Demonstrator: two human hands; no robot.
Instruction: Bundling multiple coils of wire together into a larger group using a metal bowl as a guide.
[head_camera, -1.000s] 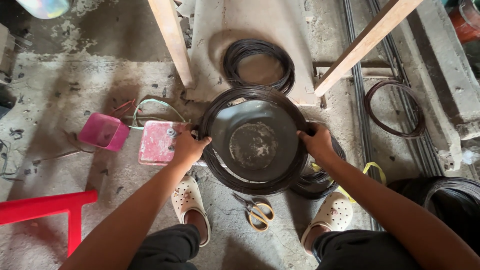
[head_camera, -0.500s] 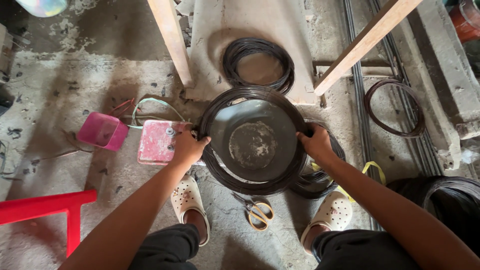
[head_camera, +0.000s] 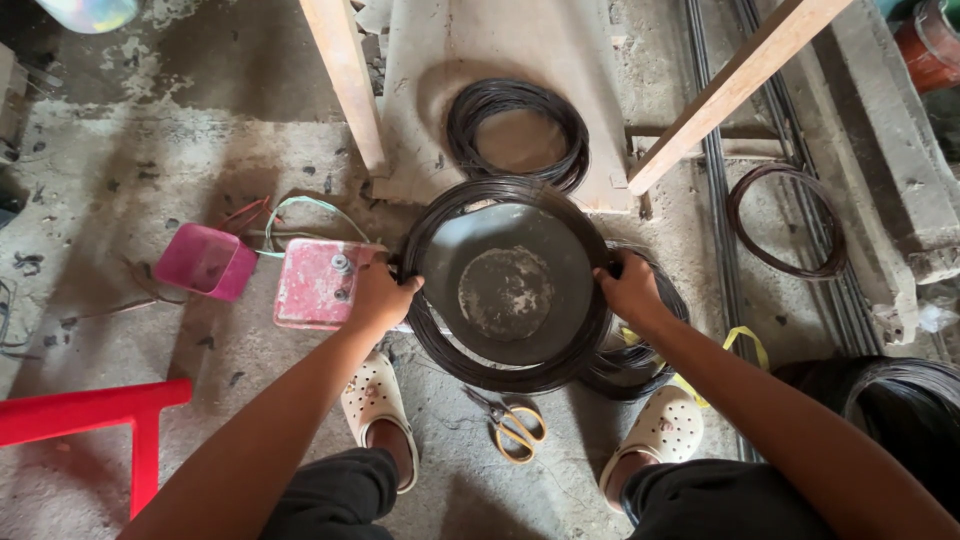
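Head view looks straight down on your two hands gripping a large coil of dark binding wire (head_camera: 505, 372) that rings a round metal pan (head_camera: 507, 285) on the concrete floor (head_camera: 130, 190). Your left hand (head_camera: 378, 296) is clamped on the coil's left side, fingers wrapped over the strands; your right hand (head_camera: 628, 287) is clamped on the right side the same way. The coil sits just ahead of your feet, between the two white clogs (head_camera: 373, 402), with the pan's pale, worn centre showing through the ring.

Against the pictures from a moment ago, almost nothing has shifted: both hands hold the same spots on the ring, and coil and pan lie where they did. So you are holding steady, not lifting or turning it.

Touching your left hand's outer side is a red box (head_camera: 318, 284), with a pink container (head_camera: 205, 262) just beside it, further left. Yellow-handled scissors (head_camera: 512, 425) lie between your feet. More dark wire lies partly under the coil's right edge, beneath your right wrist. A smaller wire coil (head_camera: 518, 130) rests on a pale slab beyond the pan, and a thin wire ring (head_camera: 785, 220) lies well apart to the right. Two wooden battens slant across the top, and a red frame (head_camera: 95, 415) shows at lower left.
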